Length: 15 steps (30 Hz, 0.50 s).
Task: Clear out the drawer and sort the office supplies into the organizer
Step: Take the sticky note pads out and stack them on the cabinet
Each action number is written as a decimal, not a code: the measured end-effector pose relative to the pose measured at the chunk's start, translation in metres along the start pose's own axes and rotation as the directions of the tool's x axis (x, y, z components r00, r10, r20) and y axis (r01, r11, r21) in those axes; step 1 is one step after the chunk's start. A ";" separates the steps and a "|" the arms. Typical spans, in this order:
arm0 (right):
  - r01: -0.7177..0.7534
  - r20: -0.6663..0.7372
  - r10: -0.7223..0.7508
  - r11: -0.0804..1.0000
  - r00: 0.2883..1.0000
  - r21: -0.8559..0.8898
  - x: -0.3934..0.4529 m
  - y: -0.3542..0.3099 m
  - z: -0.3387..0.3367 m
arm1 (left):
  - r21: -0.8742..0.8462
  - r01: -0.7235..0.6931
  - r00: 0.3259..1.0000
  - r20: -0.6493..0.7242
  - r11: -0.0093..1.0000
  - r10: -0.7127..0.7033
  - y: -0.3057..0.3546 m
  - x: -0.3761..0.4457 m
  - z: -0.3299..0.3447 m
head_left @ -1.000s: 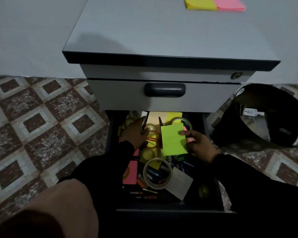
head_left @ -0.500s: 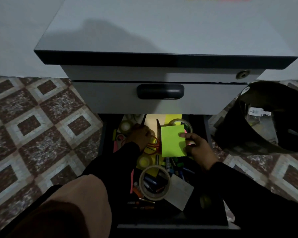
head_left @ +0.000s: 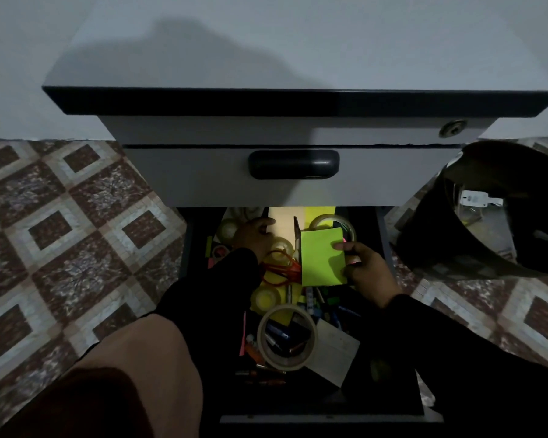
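Emptying stage: right hand (head_left: 366, 268) pinched the green notepad (head_left: 321, 257), left hand (head_left: 255, 237) dug in the drawer (head_left: 393, 390), grip unclear; lift next.

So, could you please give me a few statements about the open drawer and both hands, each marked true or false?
1. The right hand holds a green note pad. True.
2. The upper drawer is pulled open. False: it is closed; the lower drawer is open.
3. A large tape roll lies in the open drawer. True.
4. The left hand rests on the cabinet top. False: it reaches into the drawer.
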State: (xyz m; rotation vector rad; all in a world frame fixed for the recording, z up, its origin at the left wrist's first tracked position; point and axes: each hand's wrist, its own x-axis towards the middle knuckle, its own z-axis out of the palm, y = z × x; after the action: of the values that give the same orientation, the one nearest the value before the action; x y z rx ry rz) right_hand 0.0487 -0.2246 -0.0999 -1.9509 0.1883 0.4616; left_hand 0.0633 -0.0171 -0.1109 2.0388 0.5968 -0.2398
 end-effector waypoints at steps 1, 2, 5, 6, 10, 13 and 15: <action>-0.001 -0.007 0.001 1.000 1.000 -0.016 0.001 0.000 0.000 | -0.009 -0.004 1.000 0.003 1.000 0.004 0.000 0.000 0.000; -0.007 -0.012 0.006 1.000 1.000 -0.020 0.001 0.000 0.000 | -0.029 -0.009 1.000 0.010 1.000 0.009 -0.001 0.000 0.000; -0.013 -0.013 0.013 1.000 1.000 0.007 0.001 -0.002 0.000 | -0.065 -0.035 0.998 0.051 0.997 0.038 0.001 -0.001 -0.006; -0.012 -0.012 0.013 1.000 1.000 0.011 0.001 -0.003 -0.001 | -0.050 -0.047 0.997 0.066 0.998 0.051 0.002 -0.002 -0.008; -0.013 -0.003 0.014 0.999 1.000 0.033 -0.003 -0.008 -0.002 | -0.011 -0.053 0.995 0.089 0.999 0.054 -0.002 -0.007 -0.016; -0.018 -0.004 0.018 0.998 1.000 0.053 -0.008 -0.013 -0.001 | 0.006 -0.070 0.997 0.045 0.998 0.070 -0.007 -0.011 -0.021; -0.018 -0.004 0.018 0.998 1.000 0.066 -0.010 -0.016 0.000 | 0.002 -0.076 0.997 -0.013 0.997 0.076 -0.008 -0.015 -0.025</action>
State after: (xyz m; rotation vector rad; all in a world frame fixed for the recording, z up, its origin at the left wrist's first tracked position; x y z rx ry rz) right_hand 0.0448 -0.2190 -0.0819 -1.8876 0.2209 0.4574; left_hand 0.0441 0.0032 -0.0980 2.0612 0.5261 -0.1821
